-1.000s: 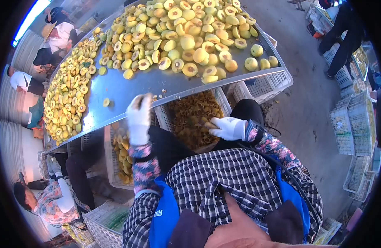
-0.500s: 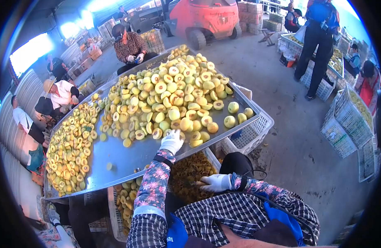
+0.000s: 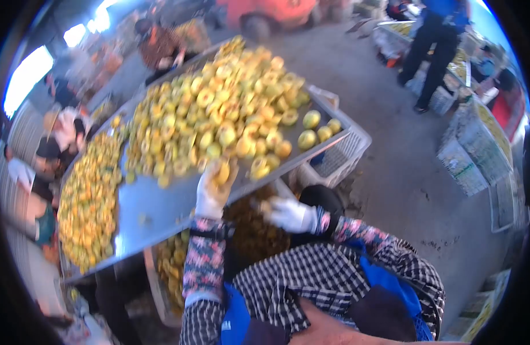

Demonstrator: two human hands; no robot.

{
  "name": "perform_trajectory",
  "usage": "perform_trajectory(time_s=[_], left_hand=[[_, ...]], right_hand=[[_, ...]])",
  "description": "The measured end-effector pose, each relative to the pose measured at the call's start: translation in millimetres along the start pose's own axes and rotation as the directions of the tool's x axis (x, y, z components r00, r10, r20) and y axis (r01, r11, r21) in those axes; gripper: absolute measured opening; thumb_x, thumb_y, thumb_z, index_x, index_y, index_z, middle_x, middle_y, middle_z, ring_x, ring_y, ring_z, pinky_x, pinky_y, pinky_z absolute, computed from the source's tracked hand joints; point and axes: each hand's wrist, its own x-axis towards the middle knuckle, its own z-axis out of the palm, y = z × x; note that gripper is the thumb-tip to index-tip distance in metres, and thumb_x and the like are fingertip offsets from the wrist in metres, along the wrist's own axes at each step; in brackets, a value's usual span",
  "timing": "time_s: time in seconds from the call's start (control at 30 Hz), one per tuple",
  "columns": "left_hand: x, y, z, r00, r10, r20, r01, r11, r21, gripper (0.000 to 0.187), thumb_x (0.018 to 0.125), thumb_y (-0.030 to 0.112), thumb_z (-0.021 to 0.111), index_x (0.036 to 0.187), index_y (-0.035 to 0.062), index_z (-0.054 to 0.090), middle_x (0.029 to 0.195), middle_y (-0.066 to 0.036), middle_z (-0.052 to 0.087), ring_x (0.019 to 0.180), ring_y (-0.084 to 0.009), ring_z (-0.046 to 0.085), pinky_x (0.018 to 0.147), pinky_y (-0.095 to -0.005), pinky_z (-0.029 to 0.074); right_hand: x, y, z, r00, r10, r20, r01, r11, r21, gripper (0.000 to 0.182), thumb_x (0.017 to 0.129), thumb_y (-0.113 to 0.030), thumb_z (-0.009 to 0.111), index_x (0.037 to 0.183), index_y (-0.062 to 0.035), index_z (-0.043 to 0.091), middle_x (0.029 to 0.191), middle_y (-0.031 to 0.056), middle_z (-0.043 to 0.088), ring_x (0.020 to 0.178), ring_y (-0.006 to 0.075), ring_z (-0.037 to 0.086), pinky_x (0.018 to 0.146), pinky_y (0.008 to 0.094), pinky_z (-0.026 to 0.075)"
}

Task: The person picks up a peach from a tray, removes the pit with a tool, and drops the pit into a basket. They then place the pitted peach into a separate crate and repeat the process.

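A metal table (image 3: 155, 213) carries a large heap of halved yellow-green fruit (image 3: 219, 103), with another pile of halves (image 3: 89, 201) along its left side. At the table's near edge my left hand (image 3: 214, 187), white-gloved, is closed around a fruit half (image 3: 222, 172). To its right, my right hand (image 3: 288, 214), also gloved, hangs over a crate of dark pieces (image 3: 253, 230). Its fingers are curled round something small and blurred that I cannot make out.
A white crate (image 3: 334, 158) sits beyond the table's right edge. Stacked crates (image 3: 474, 149) stand at the right. Several people work around, one standing in dark trousers (image 3: 431, 57). A red vehicle (image 3: 270, 14) is at the back.
My left hand has pulled back from the heap and turned upward, now with a fruit half in it. My right hand has moved left and up a little. The whole view has shifted and blurred.
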Motion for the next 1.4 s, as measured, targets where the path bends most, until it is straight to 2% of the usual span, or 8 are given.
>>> perform_trajectory(time_s=[0.07,0.4,0.63,0.8,1.0,1.13,1.3,1.4], left_hand=[[-20.0,-1.6,22.8,0.997,0.06,-0.051,-0.062,0.997,-0.039,0.024,0.091,0.018,0.058,0.11,0.0039,0.06,0.116,-0.009,0.061,0.109,-0.0255,0.059,0.095,-0.0436,0.048],[-27.5,-27.5,37.7,0.96,0.165,-0.228,-0.171,0.985,-0.004,0.05,0.093,0.049,0.052,0.119,0.0064,0.05,0.112,-0.012,0.059,0.1,-0.0272,0.06,0.086,-0.0399,0.051],[-27.1,-51.5,21.4,0.915,0.262,-0.308,-0.223,0.962,0.157,0.041,0.097,0.04,0.049,0.114,0.0031,0.054,0.107,-0.011,0.062,0.092,-0.0212,0.062,0.081,-0.0339,0.052],[-37.4,-37.5,29.6,0.958,0.132,-0.253,-0.073,0.97,0.23,0.028,0.093,0.03,0.06,0.1,0.0027,0.063,0.094,-0.007,0.066,0.081,-0.0136,0.062,0.071,-0.026,0.051],[-33.3,-49.3,20.9,0.946,0.269,-0.18,-0.185,0.905,0.382,0.024,0.093,0.024,0.061,0.098,0.0008,0.066,0.093,-0.006,0.068,0.08,-0.0109,0.061,0.073,-0.0251,0.049],[-32.3,-35.8,20.2,0.985,0.13,-0.114,-0.057,0.867,0.494,0.021,0.093,0.021,0.06,0.097,0.0019,0.066,0.091,-0.005,0.068,0.078,-0.0097,0.06,0.072,-0.0233,0.048],[-35.1,-31.1,28.6,0.997,0.012,-0.072,0.025,0.869,0.495,0.023,0.096,0.028,0.053,0.096,0.007,0.062,0.08,-0.002,0.065,0.064,-0.0108,0.06,0.055,-0.0248,0.05],[-39.2,-45.3,30.6,0.978,0.027,-0.208,0.017,0.978,0.207,0.034,0.095,0.038,0.054,0.103,0.0051,0.055,0.094,-0.009,0.064,0.084,-0.0219,0.063,0.072,-0.0317,0.053]], right_hand=[[33.6,-89.2,-17.5,0.964,0.211,-0.159,-0.232,0.964,-0.128,0.036,0.092,-0.027,0.056,0.113,0.0018,0.05,0.086,0.0214,0.063,0.083,0.0364,0.064,0.073,0.0423,0.051],[76.1,-119.3,-11.4,0.954,0.055,-0.294,-0.205,0.837,-0.508,0.035,0.091,-0.026,0.058,0.111,-0.001,0.045,0.074,0.0218,0.062,0.07,0.0414,0.062,0.059,0.0467,0.049],[61.3,-98.1,2.7,0.964,-0.098,-0.249,-0.061,0.825,-0.562,0.042,0.084,-0.013,0.064,0.113,0.0098,0.043,0.072,0.0215,0.06,0.064,0.0402,0.059,0.056,0.0444,0.047],[60.6,-105.8,-15.7,0.977,0.179,-0.117,-0.214,0.83,-0.516,0.032,0.09,-0.023,0.058,0.106,0.0014,0.046,0.084,0.0255,0.061,0.08,0.0427,0.06,0.069,0.0454,0.048],[62.3,-112.7,-25.7,0.84,0.52,0.154,-0.54,0.824,0.169,0.051,0.096,-0.031,0.05,0.133,-0.0003,0.035,0.1,0.0214,0.063,0.089,0.034,0.063,0.078,0.0392,0.048],[57.6,-88.8,-34.1,0.903,0.396,0.17,-0.37,0.914,-0.164,0.055,0.095,-0.033,0.052,0.139,-0.0065,0.032,0.083,0.0009,0.055,0.068,0.0109,0.052,0.062,0.0258,0.045],[50.7,-108.8,-24.0,0.783,0.532,0.322,-0.605,0.53,0.595,0.037,0.095,-0.049,0.049,0.097,-0.0121,0.052,0.055,-0.0026,0.044,0.039,0.0082,0.041,0.036,0.0216,0.029],[50.8,-108.8,-23.5,0.742,0.45,0.497,-0.604,0.127,0.787,0.036,0.097,-0.047,0.046,0.093,-0.0117,0.053,0.051,-0.0043,0.036,0.034,0.0065,0.031,0.032,0.0208,0.024]])
